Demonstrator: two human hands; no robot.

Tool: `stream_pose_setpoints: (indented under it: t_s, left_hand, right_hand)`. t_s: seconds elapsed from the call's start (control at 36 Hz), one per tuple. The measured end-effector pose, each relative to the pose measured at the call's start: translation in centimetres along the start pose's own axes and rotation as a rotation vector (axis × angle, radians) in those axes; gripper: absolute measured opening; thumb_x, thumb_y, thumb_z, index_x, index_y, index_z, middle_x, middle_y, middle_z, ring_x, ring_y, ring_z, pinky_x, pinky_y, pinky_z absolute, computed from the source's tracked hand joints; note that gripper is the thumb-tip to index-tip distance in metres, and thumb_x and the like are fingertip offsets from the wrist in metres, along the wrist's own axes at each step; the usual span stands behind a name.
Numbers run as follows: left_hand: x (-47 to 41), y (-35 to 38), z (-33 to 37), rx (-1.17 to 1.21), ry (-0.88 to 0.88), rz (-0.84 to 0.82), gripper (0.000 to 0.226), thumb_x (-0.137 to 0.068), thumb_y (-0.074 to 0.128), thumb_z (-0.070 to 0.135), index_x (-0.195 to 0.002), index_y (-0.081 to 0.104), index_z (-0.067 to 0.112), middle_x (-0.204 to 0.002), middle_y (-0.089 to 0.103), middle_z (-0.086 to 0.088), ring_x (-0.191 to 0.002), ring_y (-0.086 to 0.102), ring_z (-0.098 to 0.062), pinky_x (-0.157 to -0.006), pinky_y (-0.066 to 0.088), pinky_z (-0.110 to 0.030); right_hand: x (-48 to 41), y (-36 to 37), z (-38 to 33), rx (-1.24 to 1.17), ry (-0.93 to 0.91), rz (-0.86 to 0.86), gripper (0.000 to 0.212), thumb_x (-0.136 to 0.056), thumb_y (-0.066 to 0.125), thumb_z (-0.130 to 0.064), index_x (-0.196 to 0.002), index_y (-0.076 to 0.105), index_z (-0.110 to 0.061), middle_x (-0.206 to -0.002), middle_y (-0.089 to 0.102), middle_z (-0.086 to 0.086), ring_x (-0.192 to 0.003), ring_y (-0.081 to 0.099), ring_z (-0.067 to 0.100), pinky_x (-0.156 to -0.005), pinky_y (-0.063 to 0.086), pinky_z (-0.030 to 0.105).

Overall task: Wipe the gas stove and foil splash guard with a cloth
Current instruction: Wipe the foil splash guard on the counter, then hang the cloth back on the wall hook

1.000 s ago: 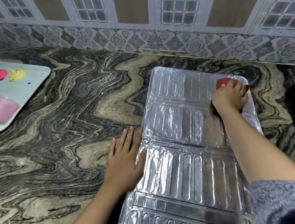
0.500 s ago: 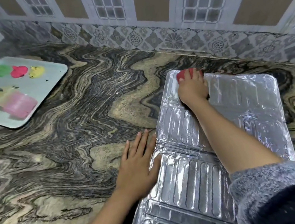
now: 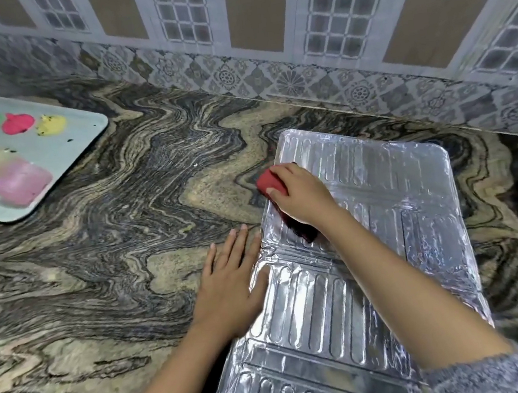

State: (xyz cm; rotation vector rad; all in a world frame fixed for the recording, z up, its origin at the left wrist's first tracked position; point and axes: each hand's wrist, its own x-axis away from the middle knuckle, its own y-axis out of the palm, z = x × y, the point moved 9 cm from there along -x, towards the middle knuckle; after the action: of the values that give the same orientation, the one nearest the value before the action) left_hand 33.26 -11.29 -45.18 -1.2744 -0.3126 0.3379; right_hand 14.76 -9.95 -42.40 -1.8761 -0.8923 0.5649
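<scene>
Foil splash guard [image 3: 371,247] flat on tabletop [image 3: 128,261], long axis running near to far. Right hand [image 3: 303,195] closed on red cloth [image 3: 270,181] at the guard's far-left edge. Left hand [image 3: 229,285] spread flat, holding nothing, pinning the left edge nearer in. Unwiped panels probably toward the near end.

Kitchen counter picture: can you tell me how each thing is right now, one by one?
Silver ribbed foil splash guard: unfolded, lying flat on the counter.
Red cloth: gripped, pressed on the guard's left edge.
Right hand: closed on the cloth.
Left hand: open, flat, holding down the guard's edge.
Pale rectangular tray: flat, smeared with coloured blobs.
</scene>
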Motion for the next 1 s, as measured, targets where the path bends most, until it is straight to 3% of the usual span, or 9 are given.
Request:
stream_pose_setpoints:
  t_s: [0.11,0.17,0.31,0.44,0.61,0.75,0.86,0.94,1.0]
  left_hand:
    - [0.1,0.0,-0.1,0.011,-0.002,0.001,0.059,-0.094,0.01,0.053,-0.145,-0.014,0.036,-0.153,-0.022,0.014,-0.139,-0.025,-0.003,-0.114,-0.014,-0.035]
    - [0.1,0.0,-0.1,0.014,-0.001,0.004,0.059,-0.094,0.009,0.053,-0.145,-0.013,0.036,-0.153,-0.022,0.014,-0.139,-0.025,-0.003,-0.114,-0.015,-0.035]
    - [0.1,0.1,-0.2,0.023,0.004,0.007,0.059,-0.095,0.011,0.054,-0.146,-0.012,0.036,-0.153,-0.021,0.014,-0.139,-0.024,-0.002,-0.113,-0.018,-0.033]
    - [0.2,0.0,-0.2,0.063,0.015,0.003,0.057,-0.095,0.014,0.055,-0.146,-0.006,0.039,-0.153,-0.018,0.014,-0.139,-0.022,-0.002,-0.115,-0.016,-0.035]
    - [0.0,-0.3,-0.5,0.157,0.021,-0.009,0.061,-0.092,0.028,0.055,-0.147,0.006,0.039,-0.156,-0.006,0.013,-0.137,-0.013,0.002,-0.112,-0.014,-0.032]
    - [0.2,-1.7,-0.7,0.417,0.012,-0.053,0.088,-0.069,0.035,0.071,-0.146,0.019,0.032,-0.153,0.013,0.015,-0.141,0.004,-0.004,-0.116,-0.002,-0.032]
    - [0.4,-4.8,-0.6,0.805,-0.004,0.032,0.105,-0.056,0.056,0.076,-0.143,0.029,0.024,-0.144,0.038,0.001,-0.136,0.034,-0.019,-0.114,0.026,-0.037]
    - [1.4,-9.9,1.0,1.021,0.081,0.192,0.089,-0.067,0.065,0.056,-0.143,0.029,0.027,-0.147,0.033,0.008,-0.134,0.029,-0.003,-0.109,0.022,-0.023]
    - [2.2,-13.5,2.5,1.089,0.187,0.281,0.086,-0.068,0.063,0.056,-0.143,0.028,0.032,-0.149,0.031,0.013,-0.135,0.028,0.002,-0.109,0.022,-0.02]
  right_hand:
    - [-0.6,0.6,-1.9,0.059,-0.096,-0.087,0.055,-0.095,0.043,-0.037,-0.145,0.027,-0.021,-0.154,0.025,0.0,-0.141,0.023,0.02,-0.113,0.021,0.036]
    - [-0.8,0.9,-2.5,0.135,-0.136,-0.119,0.053,-0.096,0.042,-0.034,-0.145,0.029,-0.02,-0.153,0.028,0.0,-0.141,0.022,0.019,-0.112,0.019,0.034]
    - [-0.5,-0.3,-2.4,0.145,-0.101,-0.044,0.04,-0.092,0.05,-0.031,-0.131,0.048,-0.021,-0.131,0.05,0.001,-0.119,0.046,0.023,-0.093,0.04,0.036]
    - [1.0,-2.4,-2.2,0.101,-0.049,0.06,0.014,-0.085,0.059,-0.017,-0.099,0.062,-0.016,-0.103,0.061,0.002,-0.102,0.054,0.024,-0.074,0.044,0.032]
    - [4.9,-6.5,-2.0,-0.161,0.058,0.178,0.015,-0.08,0.063,-0.012,-0.087,0.068,-0.024,-0.096,0.069,-0.004,-0.094,0.06,0.018,-0.08,0.05,0.036]
    - [9.0,-10.9,-4.1,-0.336,-0.026,0.23,0.018,-0.075,0.073,-0.009,-0.082,0.069,-0.025,-0.079,0.065,-0.014,-0.081,0.059,0.005,-0.075,0.043,0.023]
    - [12.7,-14.2,-7.5,-0.402,-0.142,0.285,0.015,-0.074,0.073,-0.004,-0.082,0.071,-0.016,-0.076,0.063,-0.016,-0.075,0.057,-0.006,-0.071,0.044,0.011]
    - [14.8,-16.4,-9.6,-0.405,-0.192,0.325,0.015,-0.074,0.073,-0.002,-0.084,0.072,-0.013,-0.078,0.063,-0.015,-0.077,0.058,-0.006,-0.07,0.044,0.008]
    - [15.8,-17.5,-10.9,-0.402,-0.214,0.34,0.015,-0.074,0.073,-0.002,-0.086,0.072,-0.012,-0.08,0.064,-0.014,-0.079,0.059,-0.006,-0.071,0.045,0.009]
